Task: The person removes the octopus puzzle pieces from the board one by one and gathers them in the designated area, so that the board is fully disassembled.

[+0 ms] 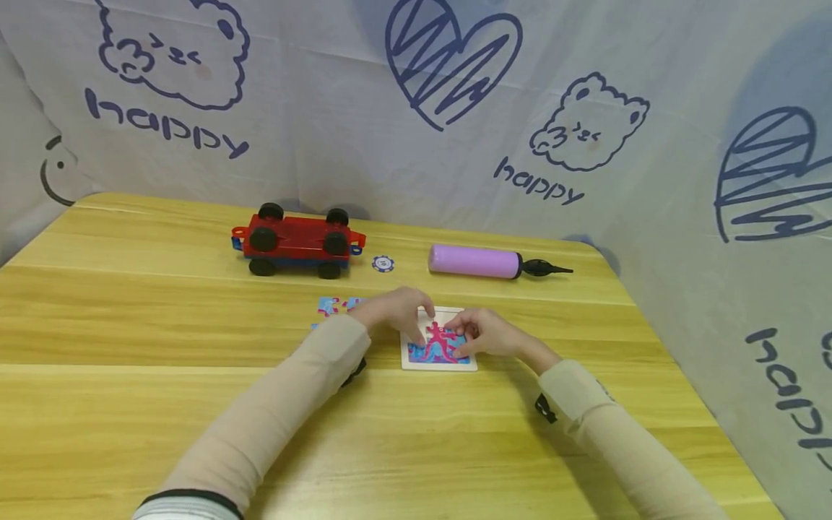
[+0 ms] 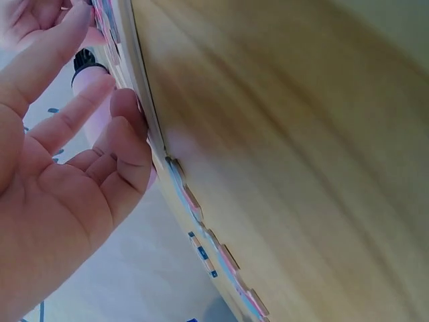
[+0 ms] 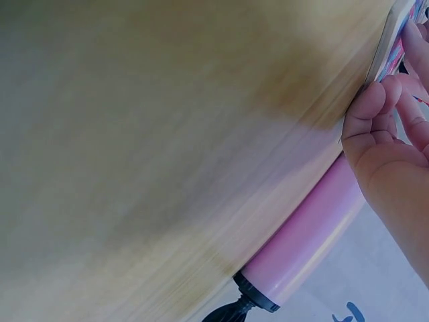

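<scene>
A small white-framed puzzle board with a pink and blue picture lies mid-table. My left hand rests on its far-left part, fingers fairly straight and touching it. In the left wrist view the left hand's fingertips meet the puzzle board's edge. My right hand lies on the right side, bent fingertips and thumb pressing on the picture. The right wrist view shows the right hand's fingers against the board's edge. Whether a piece is under the fingers is hidden.
Loose puzzle pieces lie left of the board. Behind stand an upturned red toy car, a blue-white chip and a pink hand pump. A printed cloth walls the wooden table.
</scene>
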The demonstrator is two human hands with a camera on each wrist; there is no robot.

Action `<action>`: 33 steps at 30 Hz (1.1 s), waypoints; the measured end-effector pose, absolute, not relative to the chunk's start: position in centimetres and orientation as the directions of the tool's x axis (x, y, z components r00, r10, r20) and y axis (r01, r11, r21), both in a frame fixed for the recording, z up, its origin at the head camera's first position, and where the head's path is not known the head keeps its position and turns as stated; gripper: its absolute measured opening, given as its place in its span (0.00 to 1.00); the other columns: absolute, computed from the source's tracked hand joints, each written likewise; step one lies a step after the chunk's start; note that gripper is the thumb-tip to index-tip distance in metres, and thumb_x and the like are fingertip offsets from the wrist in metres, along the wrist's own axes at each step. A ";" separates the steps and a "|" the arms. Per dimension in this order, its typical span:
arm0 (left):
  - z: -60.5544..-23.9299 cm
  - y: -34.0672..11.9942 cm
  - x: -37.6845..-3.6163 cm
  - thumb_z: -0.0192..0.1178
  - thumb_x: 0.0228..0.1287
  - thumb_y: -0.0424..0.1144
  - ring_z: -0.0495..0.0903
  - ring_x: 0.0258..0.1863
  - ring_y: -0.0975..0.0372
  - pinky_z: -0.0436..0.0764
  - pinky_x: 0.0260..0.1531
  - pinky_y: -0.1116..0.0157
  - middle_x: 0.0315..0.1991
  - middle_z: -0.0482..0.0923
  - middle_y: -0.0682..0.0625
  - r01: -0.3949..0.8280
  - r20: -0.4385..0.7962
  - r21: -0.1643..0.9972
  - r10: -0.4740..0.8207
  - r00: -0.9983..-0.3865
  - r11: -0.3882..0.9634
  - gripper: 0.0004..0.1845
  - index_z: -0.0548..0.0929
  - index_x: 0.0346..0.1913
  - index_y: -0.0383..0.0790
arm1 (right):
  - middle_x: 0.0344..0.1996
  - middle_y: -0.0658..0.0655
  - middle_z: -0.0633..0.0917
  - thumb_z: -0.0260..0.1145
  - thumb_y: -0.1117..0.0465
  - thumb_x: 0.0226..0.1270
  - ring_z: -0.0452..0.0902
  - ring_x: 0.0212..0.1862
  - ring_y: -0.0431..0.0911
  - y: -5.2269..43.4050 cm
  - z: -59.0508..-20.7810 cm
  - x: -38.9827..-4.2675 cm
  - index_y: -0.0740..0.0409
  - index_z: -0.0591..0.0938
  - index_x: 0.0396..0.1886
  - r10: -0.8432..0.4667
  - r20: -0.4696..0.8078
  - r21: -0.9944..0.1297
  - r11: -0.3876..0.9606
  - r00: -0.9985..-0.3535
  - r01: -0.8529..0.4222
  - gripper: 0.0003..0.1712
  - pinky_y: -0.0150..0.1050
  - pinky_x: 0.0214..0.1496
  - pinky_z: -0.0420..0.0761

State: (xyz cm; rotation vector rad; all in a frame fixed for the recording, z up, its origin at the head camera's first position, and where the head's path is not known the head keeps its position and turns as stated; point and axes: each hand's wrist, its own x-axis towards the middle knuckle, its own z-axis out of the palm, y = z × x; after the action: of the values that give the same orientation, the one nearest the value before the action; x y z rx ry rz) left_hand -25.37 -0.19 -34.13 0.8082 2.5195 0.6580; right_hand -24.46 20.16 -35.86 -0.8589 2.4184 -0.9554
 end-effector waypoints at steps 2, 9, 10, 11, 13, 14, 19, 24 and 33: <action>-34.1 -0.1 -25.3 0.70 0.45 0.37 0.67 0.54 0.55 0.63 0.55 0.61 0.54 0.70 0.43 0.444 -0.240 0.536 0.633 -0.736 0.718 0.27 0.75 0.51 0.36 | 0.27 0.56 0.73 0.69 0.71 0.48 0.63 0.24 0.40 20.2 -35.9 -24.5 0.73 0.76 0.44 -0.672 -0.131 -0.715 0.573 -0.729 -0.400 0.22 0.28 0.26 0.65; -34.1 0.3 -25.1 0.69 0.46 0.37 0.67 0.55 0.55 0.63 0.55 0.61 0.52 0.72 0.44 0.467 -0.252 0.498 0.637 -0.729 0.731 0.26 0.76 0.51 0.37 | 0.26 0.57 0.73 0.69 0.71 0.48 0.62 0.23 0.40 20.2 -35.9 -24.6 0.73 0.76 0.44 -0.678 -0.130 -0.724 0.563 -0.724 -0.397 0.21 0.28 0.25 0.64; -34.1 0.4 -25.0 0.69 0.45 0.37 0.68 0.54 0.55 0.63 0.55 0.61 0.52 0.72 0.45 0.462 -0.254 0.495 0.631 -0.733 0.736 0.26 0.76 0.51 0.37 | 0.26 0.57 0.73 0.69 0.71 0.48 0.62 0.23 0.40 20.2 -35.8 -24.6 0.73 0.76 0.44 -0.678 -0.132 -0.723 0.564 -0.723 -0.398 0.21 0.28 0.25 0.64; -34.0 0.5 -24.9 0.69 0.46 0.37 0.68 0.54 0.55 0.63 0.55 0.61 0.51 0.72 0.45 0.454 -0.259 0.494 0.624 -0.737 0.741 0.25 0.76 0.50 0.38 | 0.26 0.57 0.73 0.69 0.71 0.48 0.62 0.23 0.40 20.2 -35.8 -24.6 0.73 0.76 0.44 -0.679 -0.132 -0.722 0.565 -0.722 -0.400 0.21 0.28 0.25 0.64; -33.8 0.6 -24.8 0.69 0.46 0.37 0.68 0.52 0.56 0.64 0.54 0.61 0.50 0.73 0.45 0.444 -0.266 0.488 0.612 -0.745 0.751 0.25 0.76 0.50 0.38 | 0.26 0.57 0.73 0.69 0.71 0.48 0.62 0.23 0.40 20.1 -35.7 -24.5 0.73 0.76 0.44 -0.678 -0.135 -0.720 0.568 -0.722 -0.399 0.21 0.28 0.25 0.64; -33.8 0.7 -24.7 0.69 0.45 0.36 0.69 0.52 0.56 0.65 0.54 0.61 0.50 0.73 0.45 0.435 -0.269 0.489 0.606 -0.749 0.756 0.24 0.76 0.49 0.38 | 0.26 0.56 0.73 0.69 0.71 0.48 0.62 0.23 0.40 20.1 -35.7 -24.5 0.73 0.76 0.44 -0.678 -0.136 -0.718 0.570 -0.723 -0.399 0.21 0.28 0.25 0.64; -33.7 1.1 -24.6 0.70 0.44 0.36 0.70 0.46 0.58 0.67 0.51 0.62 0.47 0.74 0.46 0.412 -0.281 0.485 0.584 -0.762 0.772 0.23 0.77 0.47 0.37 | 0.27 0.55 0.74 0.69 0.71 0.48 0.63 0.23 0.39 20.0 -35.8 -24.5 0.72 0.77 0.44 -0.675 -0.146 -0.710 0.580 -0.723 -0.399 0.21 0.28 0.25 0.65; -33.8 1.3 -24.8 0.70 0.44 0.35 0.70 0.46 0.59 0.68 0.50 0.62 0.46 0.74 0.46 0.395 -0.289 0.487 0.571 -0.768 0.779 0.23 0.77 0.46 0.38 | 0.27 0.56 0.74 0.69 0.70 0.48 0.62 0.24 0.40 20.0 -35.6 -24.5 0.73 0.76 0.43 -0.684 -0.140 -0.703 0.578 -0.716 -0.414 0.21 0.28 0.25 0.65; -33.8 1.7 -25.0 0.71 0.42 0.35 0.71 0.39 0.60 0.71 0.43 0.66 0.38 0.74 0.49 0.427 -0.291 0.437 0.574 -0.765 0.791 0.23 0.76 0.44 0.37 | 0.26 0.57 0.75 0.70 0.69 0.47 0.62 0.24 0.40 19.7 -35.6 -24.5 0.71 0.77 0.39 -0.684 -0.138 -0.685 0.588 -0.716 -0.430 0.18 0.29 0.27 0.66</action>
State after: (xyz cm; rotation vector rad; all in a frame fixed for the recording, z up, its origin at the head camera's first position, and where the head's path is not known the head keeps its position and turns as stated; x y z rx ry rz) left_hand -25.05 1.69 -33.85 0.7547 2.5678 0.4879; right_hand -24.48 19.70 -35.57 -0.8968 2.4317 -0.8997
